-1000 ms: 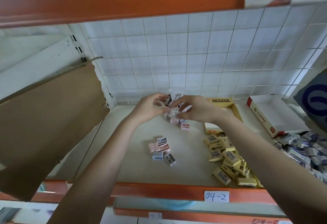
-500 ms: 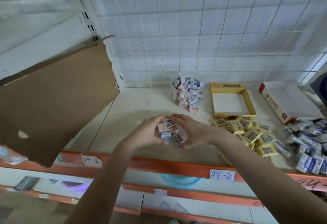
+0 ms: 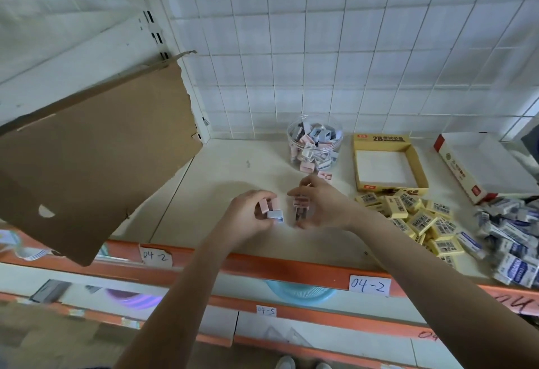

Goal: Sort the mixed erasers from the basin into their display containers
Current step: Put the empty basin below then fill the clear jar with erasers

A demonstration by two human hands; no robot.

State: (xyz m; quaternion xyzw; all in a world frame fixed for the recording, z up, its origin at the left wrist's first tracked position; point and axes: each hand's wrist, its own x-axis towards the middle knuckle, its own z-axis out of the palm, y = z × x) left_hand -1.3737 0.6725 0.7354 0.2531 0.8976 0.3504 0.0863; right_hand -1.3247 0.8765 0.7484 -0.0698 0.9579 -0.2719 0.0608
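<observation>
White-tiled wall panels back a pale shelf (image 3: 233, 170) edged by an orange rail (image 3: 262, 266). At far left, a torn brown cardboard sheet (image 3: 96, 158) hangs tilted over the shelf.

Near centre, the left hand (image 3: 248, 217) curls its fingers round pink and grey-blue erasers (image 3: 272, 211). Just beside it, not touching, the right hand (image 3: 323, 208) pinches a short stack of erasers (image 3: 301, 208) between thumb and fingers.

Farther back stands a clear round jar (image 3: 315, 147) filled with similar pink and grey-blue pieces. One loose pink eraser (image 3: 325, 176) lies before it. Below the rail, part of a blue basin (image 3: 300, 292) shows.

To the right sit an unfilled yellow display box (image 3: 379, 139), a heap of yellow erasers (image 3: 417, 217), a white box (image 3: 481, 164) with a red end, and, at far right, a heap of blue-and-white erasers (image 3: 513, 240).
</observation>
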